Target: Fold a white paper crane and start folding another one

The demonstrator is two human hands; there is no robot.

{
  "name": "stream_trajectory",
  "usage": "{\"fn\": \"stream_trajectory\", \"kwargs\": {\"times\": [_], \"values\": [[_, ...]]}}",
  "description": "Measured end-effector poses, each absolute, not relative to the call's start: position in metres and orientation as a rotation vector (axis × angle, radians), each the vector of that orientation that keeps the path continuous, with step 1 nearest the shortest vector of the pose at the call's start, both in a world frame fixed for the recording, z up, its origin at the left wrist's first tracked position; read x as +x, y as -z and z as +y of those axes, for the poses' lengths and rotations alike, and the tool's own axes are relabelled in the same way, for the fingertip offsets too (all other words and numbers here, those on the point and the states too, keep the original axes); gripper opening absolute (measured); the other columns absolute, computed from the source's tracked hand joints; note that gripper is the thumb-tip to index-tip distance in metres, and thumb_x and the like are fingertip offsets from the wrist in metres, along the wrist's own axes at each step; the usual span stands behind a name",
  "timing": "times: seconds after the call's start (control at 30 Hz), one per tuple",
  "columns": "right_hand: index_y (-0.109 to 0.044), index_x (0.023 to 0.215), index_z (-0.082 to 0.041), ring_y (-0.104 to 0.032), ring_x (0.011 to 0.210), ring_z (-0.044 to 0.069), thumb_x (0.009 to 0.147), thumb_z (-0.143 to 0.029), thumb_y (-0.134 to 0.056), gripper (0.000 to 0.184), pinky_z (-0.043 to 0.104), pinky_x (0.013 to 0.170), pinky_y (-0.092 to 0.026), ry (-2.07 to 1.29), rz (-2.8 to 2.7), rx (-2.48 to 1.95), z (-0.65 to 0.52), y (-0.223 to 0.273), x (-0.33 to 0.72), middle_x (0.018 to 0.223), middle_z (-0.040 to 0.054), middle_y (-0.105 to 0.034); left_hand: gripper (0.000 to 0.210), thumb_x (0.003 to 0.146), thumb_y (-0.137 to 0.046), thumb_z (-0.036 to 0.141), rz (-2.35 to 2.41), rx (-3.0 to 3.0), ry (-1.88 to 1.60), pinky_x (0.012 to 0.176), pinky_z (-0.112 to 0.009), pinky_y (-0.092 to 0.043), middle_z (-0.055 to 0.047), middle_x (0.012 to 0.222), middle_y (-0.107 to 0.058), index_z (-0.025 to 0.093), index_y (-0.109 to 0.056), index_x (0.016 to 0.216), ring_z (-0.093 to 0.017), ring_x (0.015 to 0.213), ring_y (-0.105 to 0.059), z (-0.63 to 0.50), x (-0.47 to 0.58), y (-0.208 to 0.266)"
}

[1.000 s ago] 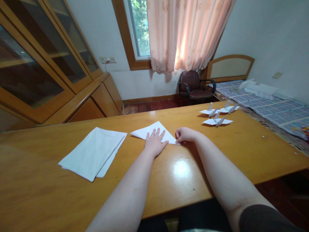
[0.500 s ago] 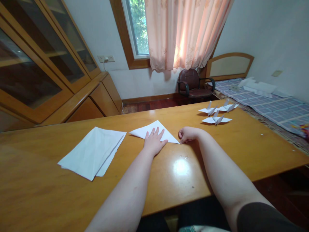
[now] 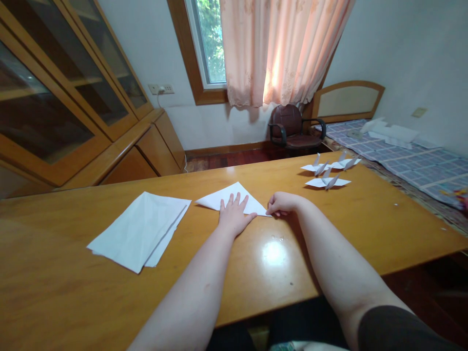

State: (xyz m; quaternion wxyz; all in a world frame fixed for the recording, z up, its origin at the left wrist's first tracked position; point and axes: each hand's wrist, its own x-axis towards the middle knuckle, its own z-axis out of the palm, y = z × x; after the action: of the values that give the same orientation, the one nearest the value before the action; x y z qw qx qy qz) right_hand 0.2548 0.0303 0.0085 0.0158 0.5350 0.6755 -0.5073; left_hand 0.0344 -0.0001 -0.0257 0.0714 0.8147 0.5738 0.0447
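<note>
A white sheet of paper (image 3: 238, 191), folded into a triangle, lies on the wooden table with its long edge toward me. My left hand (image 3: 234, 214) rests flat on its middle, fingers spread, pressing it down. At the triangle's right corner is my right hand (image 3: 283, 204), closed, with its fingers curled in and the fingertips on the paper's edge; whether thumb and finger pinch both sides is hard to see. To the left lies a small stack of white paper sheets (image 3: 141, 229), the top one creased.
Several folded paper cranes (image 3: 325, 182) stand at the table's (image 3: 256, 282) far right. Beyond the table are a brown armchair (image 3: 292, 129) and a bed (image 3: 395, 156) with white paper on it. A glass-fronted cabinet (image 3: 102, 141) stands at left.
My right hand has shifted slightly left, onto the triangle's right corner, and its fingertips now meet the paper. My left thumb has spread a little farther right.
</note>
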Motion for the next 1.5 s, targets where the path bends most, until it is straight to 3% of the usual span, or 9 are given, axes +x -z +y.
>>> {"fn": "stream_trajectory", "kwargs": {"times": [0.27, 0.6, 1.2, 1.5], "values": [[-0.062, 0.057, -0.015, -0.040, 0.037, 0.007, 0.065, -0.031, -0.062, 0.017, 0.022, 0.042, -0.032, 1.506, 2.107, 1.694, 0.029, -0.010, 0.251, 0.048, -0.0022, -0.056, 0.050, 0.092, -0.031, 0.041, 1.462, 2.599, -0.108, 0.111, -0.052, -0.015, -0.004, 0.151, -0.027, 0.028, -0.032, 0.141, -0.025, 0.139, -0.021, -0.007, 0.041, 0.020], [-0.062, 0.057, -0.016, -0.041, 0.038, 0.007, 0.066, -0.029, -0.059, 0.016, 0.022, 0.044, -0.033, 1.423, 2.111, 1.704, 0.029, -0.012, 0.249, 0.047, -0.0018, -0.056, 0.060, 0.089, -0.034, 0.051, 1.379, 2.657, -0.071, 0.111, -0.055, -0.006, -0.005, 0.153, -0.020, 0.027, -0.027, 0.143, -0.026, 0.141, -0.011, -0.020, 0.048, 0.015], [-0.059, 0.054, -0.015, -0.045, 0.040, 0.009, 0.063, -0.030, -0.065, 0.019, 0.023, 0.044, -0.036, 1.354, 2.013, 1.772, 0.030, -0.009, 0.251, 0.048, -0.0004, -0.057, 0.071, 0.084, -0.025, 0.067, 1.306, 2.578, 0.055, 0.110, -0.058, -0.003, -0.002, 0.154, -0.012, 0.033, -0.017, 0.146, -0.029, 0.141, -0.004, -0.023, 0.050, 0.015], [-0.061, 0.058, -0.014, -0.043, 0.037, 0.007, 0.065, -0.031, -0.065, 0.018, 0.021, 0.040, -0.032, 1.547, 1.962, 1.708, 0.027, -0.014, 0.264, 0.049, -0.0007, -0.059, 0.069, 0.083, -0.031, 0.067, 1.287, 2.563, -0.010, 0.109, -0.060, -0.002, -0.003, 0.154, -0.014, 0.036, -0.023, 0.144, -0.032, 0.141, -0.005, -0.023, 0.050, 0.016]]}}
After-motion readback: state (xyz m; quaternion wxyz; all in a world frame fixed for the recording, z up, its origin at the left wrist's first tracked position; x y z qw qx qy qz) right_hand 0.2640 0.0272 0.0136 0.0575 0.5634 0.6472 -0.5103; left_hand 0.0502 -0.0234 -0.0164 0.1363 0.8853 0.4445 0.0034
